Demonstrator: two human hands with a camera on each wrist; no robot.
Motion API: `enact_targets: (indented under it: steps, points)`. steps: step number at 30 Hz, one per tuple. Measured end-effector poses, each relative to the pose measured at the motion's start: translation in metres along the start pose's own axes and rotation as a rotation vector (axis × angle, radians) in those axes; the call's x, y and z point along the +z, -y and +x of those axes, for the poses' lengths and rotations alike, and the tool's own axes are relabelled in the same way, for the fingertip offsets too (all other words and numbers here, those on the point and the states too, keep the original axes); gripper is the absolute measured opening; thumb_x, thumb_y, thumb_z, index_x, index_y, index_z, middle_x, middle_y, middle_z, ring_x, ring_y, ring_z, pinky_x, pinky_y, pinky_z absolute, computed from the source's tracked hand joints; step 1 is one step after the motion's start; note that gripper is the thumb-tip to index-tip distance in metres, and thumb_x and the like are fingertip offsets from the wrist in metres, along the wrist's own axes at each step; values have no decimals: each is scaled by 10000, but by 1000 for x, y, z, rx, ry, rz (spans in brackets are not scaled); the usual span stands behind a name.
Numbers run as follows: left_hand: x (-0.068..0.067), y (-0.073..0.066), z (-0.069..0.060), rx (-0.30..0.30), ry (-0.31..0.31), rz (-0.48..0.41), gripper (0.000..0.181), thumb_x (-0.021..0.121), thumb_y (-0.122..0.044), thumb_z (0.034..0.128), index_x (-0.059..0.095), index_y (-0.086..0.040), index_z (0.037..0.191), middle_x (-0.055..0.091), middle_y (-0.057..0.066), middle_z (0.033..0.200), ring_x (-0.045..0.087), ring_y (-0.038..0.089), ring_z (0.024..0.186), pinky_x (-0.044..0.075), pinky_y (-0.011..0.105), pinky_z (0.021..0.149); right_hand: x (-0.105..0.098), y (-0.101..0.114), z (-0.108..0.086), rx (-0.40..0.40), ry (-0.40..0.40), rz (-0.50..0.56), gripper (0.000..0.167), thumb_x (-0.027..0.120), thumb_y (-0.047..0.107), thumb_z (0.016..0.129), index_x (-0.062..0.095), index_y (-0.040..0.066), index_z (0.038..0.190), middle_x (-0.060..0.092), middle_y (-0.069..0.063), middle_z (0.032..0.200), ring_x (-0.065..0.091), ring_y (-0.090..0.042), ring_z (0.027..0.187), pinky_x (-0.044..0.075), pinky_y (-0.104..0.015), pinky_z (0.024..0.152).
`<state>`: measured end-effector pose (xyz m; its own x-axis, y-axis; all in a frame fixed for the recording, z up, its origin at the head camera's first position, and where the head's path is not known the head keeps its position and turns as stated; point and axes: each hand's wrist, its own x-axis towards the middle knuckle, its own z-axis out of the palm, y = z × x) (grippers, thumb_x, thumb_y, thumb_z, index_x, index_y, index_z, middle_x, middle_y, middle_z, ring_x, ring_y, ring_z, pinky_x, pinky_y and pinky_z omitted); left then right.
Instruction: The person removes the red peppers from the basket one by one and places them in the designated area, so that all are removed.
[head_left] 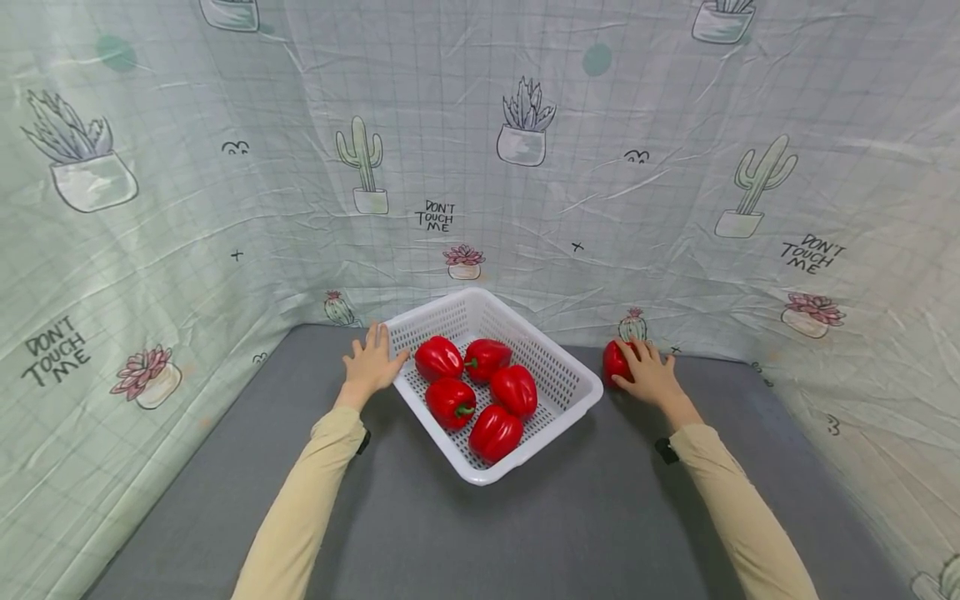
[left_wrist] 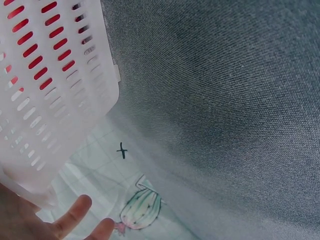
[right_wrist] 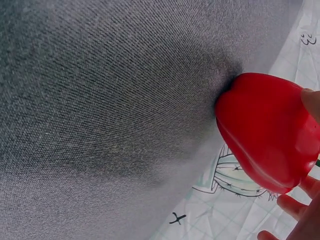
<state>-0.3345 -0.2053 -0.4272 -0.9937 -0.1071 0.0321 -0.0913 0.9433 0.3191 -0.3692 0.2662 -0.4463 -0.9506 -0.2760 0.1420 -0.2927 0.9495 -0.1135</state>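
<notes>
A white perforated basket [head_left: 480,477] [left_wrist: 75,107] holds several red bell peppers [head_left: 496,434]. At its left corner is my left hand [head_left: 369,365] [left_wrist: 30,222], fingers spread, with the thumb against the rim. Right of the basket, my right hand [head_left: 651,377] [right_wrist: 307,210] grips a single red bell pepper [head_left: 612,363] [right_wrist: 267,127] on the grey surface, thumb on one side and fingers on the other. That pepper's green stem barely shows at the edge of the right wrist view.
A grey cloth-covered table [head_left: 450,542] [left_wrist: 220,90] [right_wrist: 110,100] lies under everything. Behind it and along both sides hangs a pale curtain [head_left: 465,108] printed with potted plants, its lower edge meeting the table's far edge just beyond the basket.
</notes>
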Motion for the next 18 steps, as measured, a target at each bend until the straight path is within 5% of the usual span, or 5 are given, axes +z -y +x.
enact_targets:
  steps: [18]
  points:
    - [-1,1,1,13,10,-9,758,351,-466,903,73,6,1426,30,203,1492,90,543,1286,141,704,951,-11,12,-26,-85,-160,-19,686,625,298,812,283,107,1375,227,-215,1420,220,-450,1258,159,-668,924]
